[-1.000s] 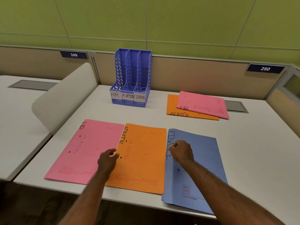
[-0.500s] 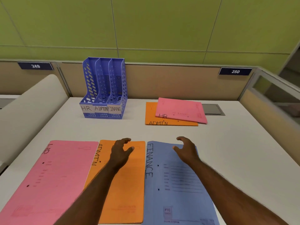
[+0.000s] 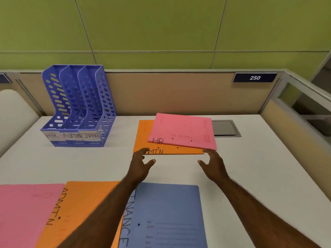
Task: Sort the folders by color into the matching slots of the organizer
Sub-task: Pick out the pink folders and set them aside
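Head view: mid-frame on the worktop [image 3: 250,167], the left hand [image 3: 140,163] and right hand [image 3: 213,164] reach, fingers spread and released, to the near edge of the orange ADMIN folder [image 3: 143,140] under the pink HR folder [image 3: 182,131]; blue organizer [image 3: 77,106] upper left.

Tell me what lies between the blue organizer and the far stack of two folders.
Nothing: the head view shows only bare white desk between the blue organizer and the stacked orange folder and pink folder.
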